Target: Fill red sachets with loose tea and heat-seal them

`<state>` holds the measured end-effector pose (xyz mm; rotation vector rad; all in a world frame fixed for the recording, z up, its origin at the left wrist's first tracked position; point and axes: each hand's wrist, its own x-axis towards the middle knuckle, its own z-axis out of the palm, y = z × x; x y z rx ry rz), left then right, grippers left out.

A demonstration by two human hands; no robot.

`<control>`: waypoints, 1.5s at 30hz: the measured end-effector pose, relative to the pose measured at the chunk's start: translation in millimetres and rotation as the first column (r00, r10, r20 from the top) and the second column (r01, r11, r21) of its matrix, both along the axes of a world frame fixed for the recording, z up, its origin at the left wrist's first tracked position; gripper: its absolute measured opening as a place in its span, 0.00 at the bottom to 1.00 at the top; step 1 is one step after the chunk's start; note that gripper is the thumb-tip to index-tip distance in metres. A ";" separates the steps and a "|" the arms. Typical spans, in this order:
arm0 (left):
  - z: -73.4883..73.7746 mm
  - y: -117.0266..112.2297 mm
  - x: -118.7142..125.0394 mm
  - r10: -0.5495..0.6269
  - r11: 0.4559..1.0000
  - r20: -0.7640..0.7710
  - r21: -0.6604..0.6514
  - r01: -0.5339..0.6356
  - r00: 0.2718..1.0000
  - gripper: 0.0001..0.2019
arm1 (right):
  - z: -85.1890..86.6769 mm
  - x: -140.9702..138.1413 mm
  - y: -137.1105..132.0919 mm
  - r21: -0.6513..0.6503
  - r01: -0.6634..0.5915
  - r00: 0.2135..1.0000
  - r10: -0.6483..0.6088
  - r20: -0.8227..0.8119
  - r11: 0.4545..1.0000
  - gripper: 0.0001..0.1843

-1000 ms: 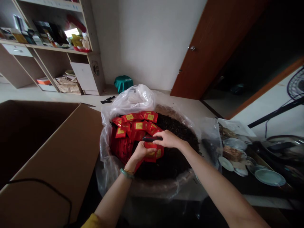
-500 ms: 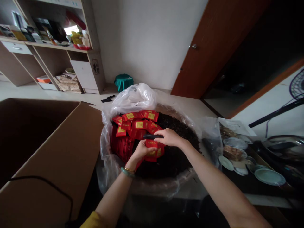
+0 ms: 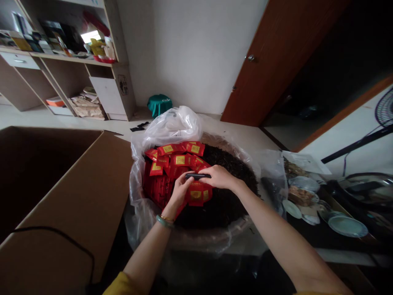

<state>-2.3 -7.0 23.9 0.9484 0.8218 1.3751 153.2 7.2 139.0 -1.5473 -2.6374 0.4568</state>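
Note:
A slim black bar-shaped tool [image 3: 198, 176] lies level between my hands, above the dark loose leaves [image 3: 233, 164] in a round basket. My right hand [image 3: 218, 177] is closed on its right end. At the other end, my left hand [image 3: 181, 187] pinches with thumb and fingers on the tool; whether a packet is also caught there I cannot tell. Just below the tool lie red packets with gold labels [image 3: 196, 196]. More filled red packets [image 3: 179, 159] are heaped behind my left hand. Flat red sleeves [image 3: 157, 189] stand stacked at the basket's left side.
Clear plastic lines the basket [image 3: 230, 235], with a white bag [image 3: 175, 125] bunched at its back. An open cardboard box [image 3: 80, 192] stands to the left. On the right are lidded containers [image 3: 302, 188] and a pale green dish [image 3: 346, 225]. A teal bin [image 3: 159, 105] sits by the wall.
My left hand has moved up from the red packet below the tool to the tool's left end. The right hand stays on the tool, almost unmoved.

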 end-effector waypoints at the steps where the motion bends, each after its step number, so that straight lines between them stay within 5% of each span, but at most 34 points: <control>1: -0.2 1.4 -0.8 0.026 1.000 -0.017 0.015 -0.026 1.000 0.16 | -1.0 0.3 -0.2 0.006 -0.004 1.000 0.004 0.008 1.000 0.11; 13: -5.1 2.8 -2.5 0.111 0.993 -0.055 0.047 -0.109 0.992 0.13 | -7.2 -4.6 1.2 0.024 -0.009 1.000 0.008 0.026 1.000 0.12; 19: -3.0 3.2 1.4 0.037 0.998 0.004 -0.052 -0.037 0.999 0.30 | -22.2 13.0 7.3 0.028 -0.004 0.970 0.011 -0.241 1.000 0.23; 24: -4.9 1.8 -0.5 0.110 0.991 -0.038 -0.075 -0.113 0.993 0.19 | -40.5 46.7 23.1 0.158 0.326 0.929 -0.285 -0.235 0.932 0.28; 29: -7.3 1.5 -1.0 0.182 0.980 -0.076 -0.064 -0.187 0.980 0.14 | -68.8 77.3 29.8 0.227 0.506 0.848 -0.528 0.044 0.832 0.27; 31: -6.8 0.8 -0.2 0.184 0.979 -0.074 -0.071 -0.189 0.980 0.14 | -76.6 76.5 27.8 0.296 0.483 0.854 -0.518 0.050 0.824 0.24; 34: -6.3 -0.5 0.9 0.159 0.982 -0.044 -0.095 -0.163 0.986 0.16 | -78.3 54.4 22.0 0.349 0.420 0.908 -0.381 -0.178 0.838 0.20; 38: -7.8 -1.1 0.7 0.127 0.987 0.027 -0.102 -0.123 0.992 0.18 | -69.7 6.0 13.3 0.179 0.188 0.866 -0.078 -0.493 0.966 0.17; 42: -8.3 -0.2 -0.4 0.136 0.987 0.084 -0.097 -0.127 0.987 0.20 | -62.0 -18.4 13.6 0.122 0.181 0.822 -0.082 -0.564 0.976 0.13; 45: -7.5 0.7 -1.0 0.118 0.989 0.157 -0.103 -0.103 0.981 0.26 | -56.2 -14.1 25.9 0.043 0.294 0.758 -0.205 -0.619 0.955 0.15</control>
